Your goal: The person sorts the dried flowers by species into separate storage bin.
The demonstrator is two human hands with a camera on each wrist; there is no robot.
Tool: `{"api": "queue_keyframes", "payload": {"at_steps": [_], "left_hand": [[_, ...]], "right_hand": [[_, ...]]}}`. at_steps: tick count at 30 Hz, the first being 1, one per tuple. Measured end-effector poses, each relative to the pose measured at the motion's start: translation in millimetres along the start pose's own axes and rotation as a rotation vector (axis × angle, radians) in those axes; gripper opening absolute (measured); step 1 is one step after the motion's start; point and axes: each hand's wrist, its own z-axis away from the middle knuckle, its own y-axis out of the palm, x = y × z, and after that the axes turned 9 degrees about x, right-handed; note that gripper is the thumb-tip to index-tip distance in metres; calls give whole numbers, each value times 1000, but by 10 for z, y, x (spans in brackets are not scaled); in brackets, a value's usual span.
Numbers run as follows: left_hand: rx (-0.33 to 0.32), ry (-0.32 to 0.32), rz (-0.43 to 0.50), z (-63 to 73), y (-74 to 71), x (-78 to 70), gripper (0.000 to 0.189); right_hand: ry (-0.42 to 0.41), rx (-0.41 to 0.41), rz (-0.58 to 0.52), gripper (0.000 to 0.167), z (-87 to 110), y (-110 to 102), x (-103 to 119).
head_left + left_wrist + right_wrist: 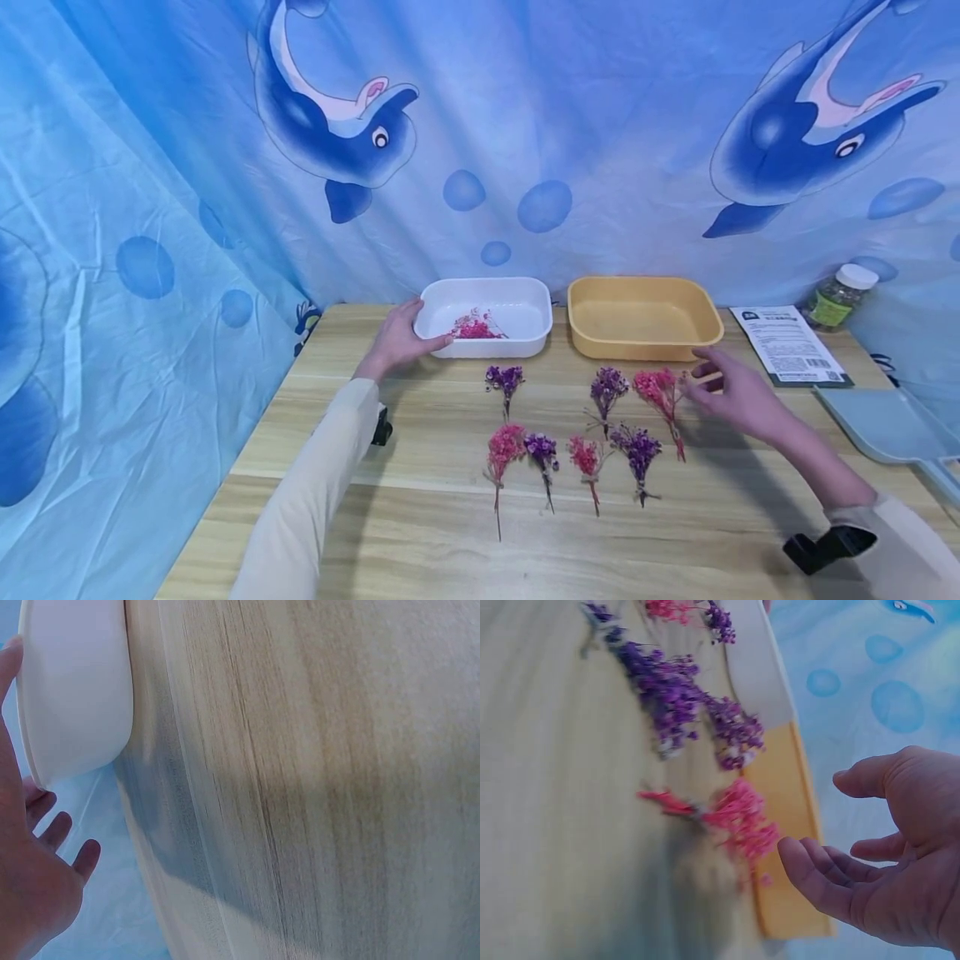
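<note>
My left hand [396,340] grips the left end of a white plastic tub [491,346], thumb at the front rim and fingers at the far corner. Inside the tub lies a pink dried-flower bunch [477,327]. In the left wrist view, the outer fingers [86,860] extend beyond the white tub [75,682]. My right hand [738,396] is held with fingers loosely bent and nothing in them, just right of a pink dried-flower bunch [657,392]. The right wrist view shows that pink bunch [742,817] beside the fingertips [791,855]; whether they touch is unclear.
A yellow tub [645,350] stands right of the white one. Several purple bunches [639,454] and more pink bunches [506,450] lie on the wooden table [420,517]. To the right are a printed packet [791,342], a lidded jar [836,296] and a blue-grey dustpan [885,425].
</note>
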Motion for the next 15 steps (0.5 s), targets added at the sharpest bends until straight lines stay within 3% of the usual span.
{"api": "queue_keyframes", "payload": {"at_steps": [4,8,15], "left_hand": [[6,-9,-4,0,-11,6,105],[0,-10,-1,3,-16,9,105],[1,-12,-6,2,0,10,105]], "right_hand": [[53,25,-79,73,102,66,-92],[45,28,-105,75,146,171,-160],[15,-27,12,82,147,366,-255]]}}
